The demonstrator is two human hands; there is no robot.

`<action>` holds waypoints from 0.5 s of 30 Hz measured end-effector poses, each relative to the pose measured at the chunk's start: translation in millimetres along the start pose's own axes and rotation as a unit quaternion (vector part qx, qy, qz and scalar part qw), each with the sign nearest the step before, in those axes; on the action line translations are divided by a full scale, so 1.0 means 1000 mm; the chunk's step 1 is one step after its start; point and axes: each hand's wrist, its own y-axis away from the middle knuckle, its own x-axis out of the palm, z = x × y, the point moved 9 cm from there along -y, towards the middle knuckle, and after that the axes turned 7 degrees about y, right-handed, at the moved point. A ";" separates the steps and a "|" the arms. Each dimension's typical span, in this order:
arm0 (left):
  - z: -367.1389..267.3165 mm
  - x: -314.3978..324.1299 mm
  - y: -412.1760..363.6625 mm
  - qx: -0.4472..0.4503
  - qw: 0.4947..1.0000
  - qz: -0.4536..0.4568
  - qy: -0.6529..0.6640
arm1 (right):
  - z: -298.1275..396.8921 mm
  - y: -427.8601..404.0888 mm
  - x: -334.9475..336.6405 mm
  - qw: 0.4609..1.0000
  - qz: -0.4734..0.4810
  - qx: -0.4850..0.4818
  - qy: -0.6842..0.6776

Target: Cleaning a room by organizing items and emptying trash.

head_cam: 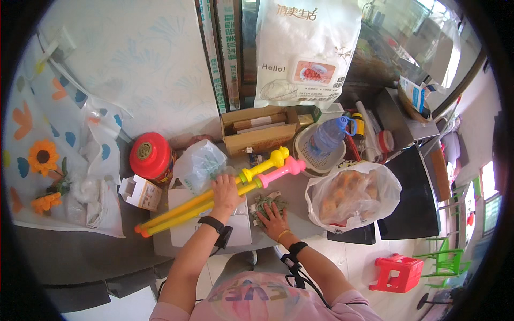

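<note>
My left hand (225,196) is closed around two long plastic toy wands, which look like bubble wands. One wand has a yellow handle (263,168), the other a pink handle (283,171); both have yellow tubes that slant down to orange tips at the left. Under the tubes lies a flat white box (237,230). My right hand (276,222) rests with spread fingers on a bundle of grey-green dried plant (268,202) on the grey table. Whether the fingers grip the bundle is hard to see. Pale packaging shows partly beneath it.
A clear plastic bag (200,162), red-lidded jar (150,156) and small white carton (141,193) stand left. Behind is an open cardboard box (259,132). A blue-capped bottle (327,136) and a bag of orange-brown items (353,196) stand right. A red stool (397,273) is on the floor.
</note>
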 end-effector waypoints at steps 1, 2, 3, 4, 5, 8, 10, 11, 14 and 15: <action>-0.001 0.002 0.001 -0.013 1.000 0.025 -0.009 | 0.000 0.000 0.000 1.000 -0.002 -0.001 0.000; -0.002 0.002 0.002 -0.017 1.000 0.022 -0.010 | 0.001 0.000 -0.001 1.000 0.004 -0.008 0.003; -0.005 0.002 0.003 -0.003 1.000 0.013 -0.001 | 0.003 0.000 -0.002 1.000 0.010 -0.014 0.007; -0.009 0.000 0.005 0.012 1.000 0.004 0.009 | 0.002 0.000 -0.005 1.000 0.008 -0.019 0.007; -0.015 -0.007 0.006 0.028 1.000 -0.002 0.009 | 0.000 -0.001 -0.011 0.999 0.031 -0.007 -0.034; -0.036 -0.024 0.012 0.075 0.997 -0.020 0.012 | -0.003 0.000 -0.027 0.993 0.013 0.016 -0.120; -0.044 -0.037 0.013 0.073 0.997 -0.025 0.026 | -0.004 -0.003 -0.039 0.985 -0.027 0.028 -0.167; -0.051 -0.046 0.016 0.093 0.994 -0.033 0.042 | -0.008 -0.005 -0.044 0.893 -0.041 0.056 -0.444; -0.062 -0.058 0.024 0.117 0.989 -0.035 0.077 | 0.003 -0.019 -0.077 0.647 -0.063 0.083 -0.756; -0.070 -0.059 0.028 0.143 0.986 -0.048 0.068 | 0.005 -0.024 -0.078 0.572 -0.074 0.067 -0.814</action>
